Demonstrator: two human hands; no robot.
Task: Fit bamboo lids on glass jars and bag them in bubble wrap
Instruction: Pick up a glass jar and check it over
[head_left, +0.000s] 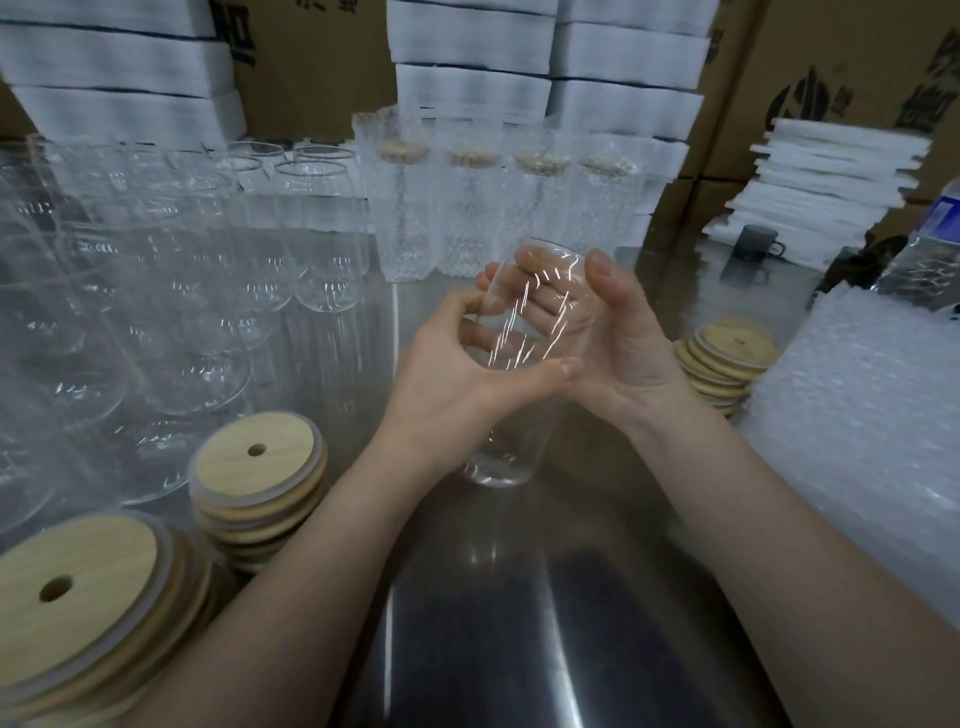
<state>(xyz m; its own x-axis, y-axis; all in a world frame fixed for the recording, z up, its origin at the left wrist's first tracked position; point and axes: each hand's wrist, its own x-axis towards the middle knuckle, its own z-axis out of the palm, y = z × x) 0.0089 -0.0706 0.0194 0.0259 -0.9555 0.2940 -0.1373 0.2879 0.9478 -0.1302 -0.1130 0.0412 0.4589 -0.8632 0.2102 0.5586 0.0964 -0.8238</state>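
Observation:
A clear glass jar (519, 447) without a lid is held tilted above the steel table, mouth away from me. My left hand (452, 374) grips its middle, thumb across the front. My right hand (623, 338) cups its upper part from the right, fingers curled behind the glass. Stacks of bamboo lids with straw holes lie at the near left (78, 582), beside it (257, 467) and at the right (727, 358). A pile of bubble wrap bags (857, 415) lies at the right.
Many open glass jars (182, 270) crowd the left of the steel table (493, 623). Several lidded jars in bubble wrap (498, 208) stand at the back. White foam sheets (826, 176) and cardboard boxes rise behind. A dark mug (753, 244) and a water bottle (930, 244) stand far right.

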